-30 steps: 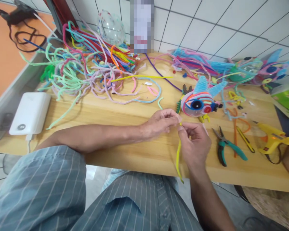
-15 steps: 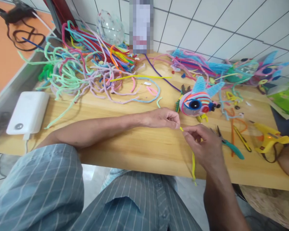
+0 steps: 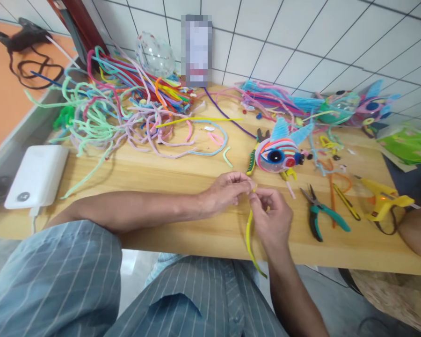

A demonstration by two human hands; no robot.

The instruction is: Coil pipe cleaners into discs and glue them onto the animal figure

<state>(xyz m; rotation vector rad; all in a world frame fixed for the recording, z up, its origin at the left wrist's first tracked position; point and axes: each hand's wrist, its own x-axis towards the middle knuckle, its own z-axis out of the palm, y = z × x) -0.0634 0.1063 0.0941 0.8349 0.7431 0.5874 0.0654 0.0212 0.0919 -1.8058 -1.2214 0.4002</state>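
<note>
Pale wooden table [image 3: 196, 238] against a white tiled wall [image 3: 305, 28]
Dark-lined tiles [image 3: 217, 32] rise behind the table's far edge; an orange surface [image 3: 3, 103] lies beyond the left edge, and grey floor [image 3: 132, 278] with a bright patch [image 3: 128, 262] shows below the near edge.

Bright, diffuse light casts soft shadows on the table [image 3: 203, 241] (the phone [image 3: 197, 52] is pixelated), while fine detail blurs.

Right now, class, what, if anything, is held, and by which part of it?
A yellow pipe cleaner, held near its upper end by the fingers of the left hand and right hand; the rest hangs down.
</note>
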